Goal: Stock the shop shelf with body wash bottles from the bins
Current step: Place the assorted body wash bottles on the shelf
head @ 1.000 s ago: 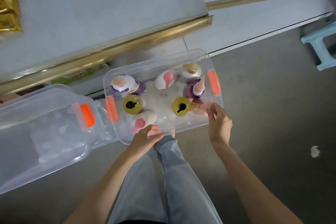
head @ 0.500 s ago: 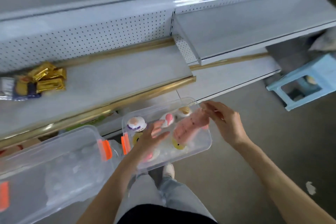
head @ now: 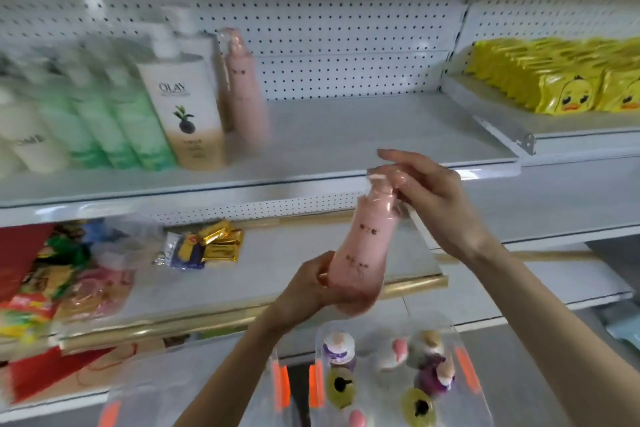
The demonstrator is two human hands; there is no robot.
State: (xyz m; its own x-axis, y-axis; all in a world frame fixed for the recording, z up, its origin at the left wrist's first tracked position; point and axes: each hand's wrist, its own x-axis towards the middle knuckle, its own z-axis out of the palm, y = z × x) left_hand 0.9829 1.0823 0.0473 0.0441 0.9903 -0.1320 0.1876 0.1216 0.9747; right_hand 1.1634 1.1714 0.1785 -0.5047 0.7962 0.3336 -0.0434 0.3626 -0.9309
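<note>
Both my hands hold a pink body wash bottle (head: 366,246) in front of the shelves, tilted a little to the right. My left hand (head: 311,284) grips its base. My right hand (head: 429,198) pinches its pump top. Behind it runs the white shop shelf (head: 363,139), bare on its right half. On its left half stand another pink bottle (head: 244,90), an Olay bottle (head: 187,107), green bottles (head: 114,121) and white ones. Below my hands, a clear bin (head: 460,357) with orange latches holds several upright bottles.
Yellow duck packets (head: 568,80) fill the neighbouring shelf at right. The lower shelf carries gold packets (head: 218,243) and coloured snack bags (head: 41,281) at left. A second clear bin (head: 194,392) lies to the left of the first.
My view has swung up from the bin to the shelves. The pink bottle has come out of the bin and risen to shelf height, and my left hand has taken hold of its base.
</note>
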